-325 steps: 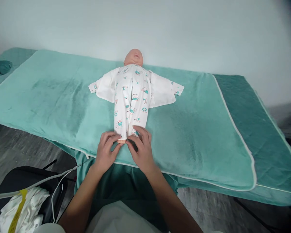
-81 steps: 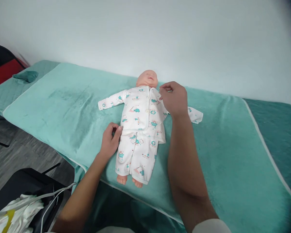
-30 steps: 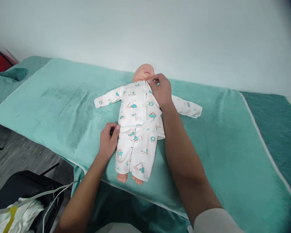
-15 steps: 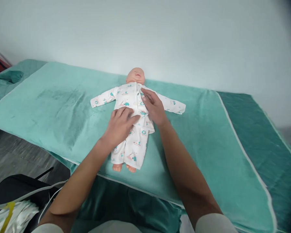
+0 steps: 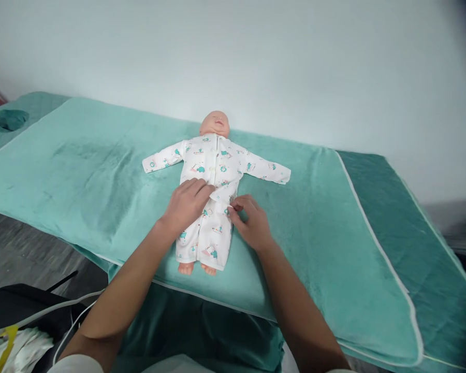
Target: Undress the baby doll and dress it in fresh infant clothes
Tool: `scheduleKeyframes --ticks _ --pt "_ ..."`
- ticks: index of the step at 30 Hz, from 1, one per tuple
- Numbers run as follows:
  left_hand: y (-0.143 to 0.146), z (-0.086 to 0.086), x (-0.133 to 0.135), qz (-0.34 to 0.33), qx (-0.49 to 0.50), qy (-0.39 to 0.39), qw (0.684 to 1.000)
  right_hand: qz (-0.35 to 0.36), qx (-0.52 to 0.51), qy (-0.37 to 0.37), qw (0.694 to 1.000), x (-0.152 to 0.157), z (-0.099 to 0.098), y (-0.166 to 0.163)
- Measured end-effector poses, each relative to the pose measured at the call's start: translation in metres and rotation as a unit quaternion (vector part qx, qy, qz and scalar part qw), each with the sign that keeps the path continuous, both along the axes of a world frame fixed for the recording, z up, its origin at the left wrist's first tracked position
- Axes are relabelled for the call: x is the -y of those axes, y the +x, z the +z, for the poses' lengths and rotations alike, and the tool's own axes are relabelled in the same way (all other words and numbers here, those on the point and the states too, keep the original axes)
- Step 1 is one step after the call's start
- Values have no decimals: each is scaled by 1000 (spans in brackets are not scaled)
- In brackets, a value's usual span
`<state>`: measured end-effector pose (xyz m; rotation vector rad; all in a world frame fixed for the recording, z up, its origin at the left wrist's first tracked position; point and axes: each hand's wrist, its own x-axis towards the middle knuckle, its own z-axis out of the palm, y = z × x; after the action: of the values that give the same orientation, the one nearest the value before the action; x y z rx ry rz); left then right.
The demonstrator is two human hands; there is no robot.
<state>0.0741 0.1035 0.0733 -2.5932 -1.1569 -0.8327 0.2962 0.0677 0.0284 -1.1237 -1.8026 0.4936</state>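
A baby doll (image 5: 215,124) lies on its back on a teal blanket (image 5: 101,171), dressed in a white printed shirt (image 5: 217,163) and matching trousers (image 5: 209,241). Its sleeves are spread out to both sides and its bare feet point towards me. My left hand (image 5: 187,202) lies on the doll's waist with the fingers curled over the shirt's lower edge. My right hand (image 5: 250,221) is beside the doll's hip, pinching the right corner of the shirt hem.
The blanket covers a darker teal bed (image 5: 411,207) against a white wall. A small dark teal cloth (image 5: 3,119) lies at the far left. Bottom left, a black chair (image 5: 19,305) holds white cloth with a yellow band (image 5: 8,347) and a white cable.
My right hand has slid down from the doll's chest to the shirt hem at its hip. My left hand has stayed at the waist. The shirt front now lies closed and flat.
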Motion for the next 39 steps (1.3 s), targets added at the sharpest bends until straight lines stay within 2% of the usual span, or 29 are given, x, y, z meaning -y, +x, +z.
scheduleKeyframes --ticks 4,7,9,12,13,15,18,21,24,26,29,32,35,39 --pt "-9 -5 8 -25 -24 35 999 48 13 -25 998 -2 5 8" --pt "-11 -6 13 -30 -35 29 999 64 -1 -37 997 -6 10 9" --pt "-13 -2 14 -51 -23 -11 998 30 -27 -28 999 -15 15 8" --pt "-18 14 4 -122 59 -145 980 -62 -59 -13 996 -47 31 -1" --pt "-20 20 -5 -134 108 -194 966 -92 -61 -10 994 -62 38 -5" --pt "-20 31 -33 -102 228 -248 936 -139 -47 -14 989 -97 51 -18" --pt "-8 41 -92 20 364 -228 903 -185 13 -65 980 -144 69 -40" --pt "14 44 -146 60 360 -256 895 -221 87 -130 963 -168 79 -58" --pt "31 44 -169 54 288 -306 906 -229 116 -152 954 -172 80 -61" --pt "35 43 -170 53 269 -319 907 -217 92 -156 959 -172 77 -55" --pt "36 40 -165 48 296 -314 901 -186 -8 -147 971 -177 72 -46" --pt "36 37 -163 36 370 -320 872 -166 -128 -127 969 -184 68 -43" --pt "37 35 -161 13 430 -344 835 -136 -200 -114 963 -188 65 -44" --pt "39 32 -159 3 452 -347 822 -85 -248 -120 958 -187 58 -43"
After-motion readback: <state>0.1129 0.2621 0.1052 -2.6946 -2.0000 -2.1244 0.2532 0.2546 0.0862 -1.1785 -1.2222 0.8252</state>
